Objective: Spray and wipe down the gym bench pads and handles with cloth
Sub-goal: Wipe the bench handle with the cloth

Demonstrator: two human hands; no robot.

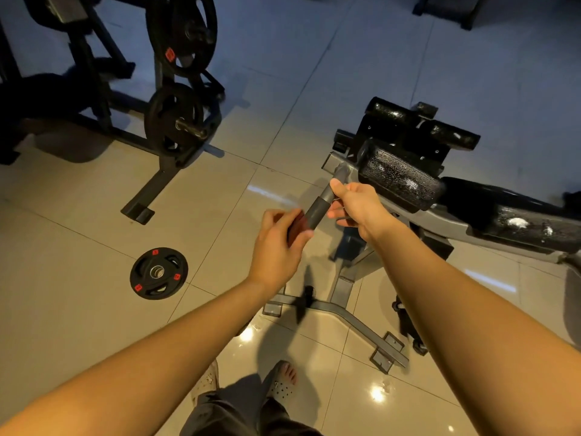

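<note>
The right hand [355,206] is gripping the grey metal bench handle with a black rubber sleeve [317,210], fingers curled round the bare grey part just above the sleeve. The left hand [276,243] is clutching a dark reddish cloth [297,226] against the sleeve's lower end. The black bench pads [399,180], speckled with white droplets, are sitting just beyond the right hand. 1 black weight plate with red marks [158,272] is lying on the glossy tiled floor [78,247], well apart to the left.
</note>
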